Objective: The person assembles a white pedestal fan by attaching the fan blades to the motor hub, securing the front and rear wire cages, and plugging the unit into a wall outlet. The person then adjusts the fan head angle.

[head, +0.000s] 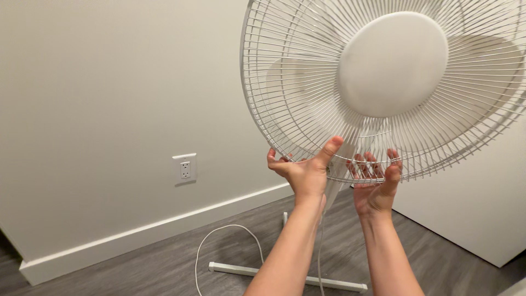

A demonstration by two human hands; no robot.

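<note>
A white pedestal fan fills the upper right, its round wire grille point(285, 87) facing me with a smooth centre cap point(392, 63) and pale blades behind the wires. My left hand point(304, 172) grips the grille's bottom rim, thumb pressed on the front wires and fingers curled behind. Just to the right, my right hand point(375, 189) holds the same lower rim, its fingers seen through the wires and its thumb on the front. The fan's pole is mostly hidden behind my forearms.
The fan's white crossbar base point(235, 268) rests on the grey wood-look floor, with a white power cord point(219, 233) looping beside it. A wall outlet point(185, 168) sits on the beige wall above a white baseboard point(137, 235). A white panel point(476, 219) stands at right.
</note>
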